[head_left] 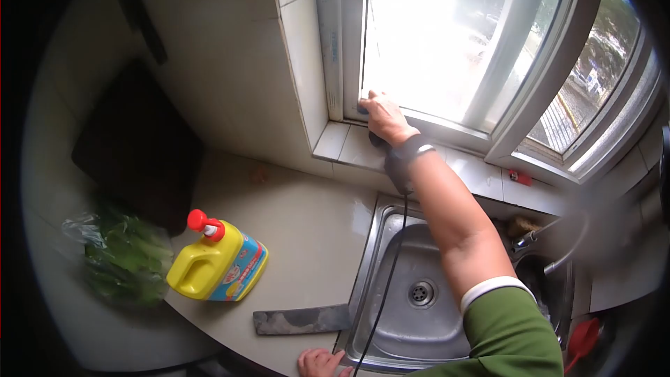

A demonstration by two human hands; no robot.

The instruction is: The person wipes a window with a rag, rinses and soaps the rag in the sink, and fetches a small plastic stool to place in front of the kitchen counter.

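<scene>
My right hand (385, 117) reaches to the lower left corner of the window frame (354, 42). Its fingers are closed around a small dark thing (363, 107) against the frame; most of that thing is hidden. A black strap device (407, 157) sits on the right wrist, and a black cable (393, 265) runs down from it across the sink. My left hand (321, 362) rests on the counter edge left of the sink, fingers partly in view and holding nothing visible. Just above it lies a flat grey stone-like bar (301, 320).
A steel sink (419, 331) with a faucet (558, 263) stands below the window. A yellow jug (220, 263) with a red pump is on the counter (300, 237). Bagged greens (129, 258) and a dark board (136, 143) are at left. A red packet (520, 177) lies on the sill.
</scene>
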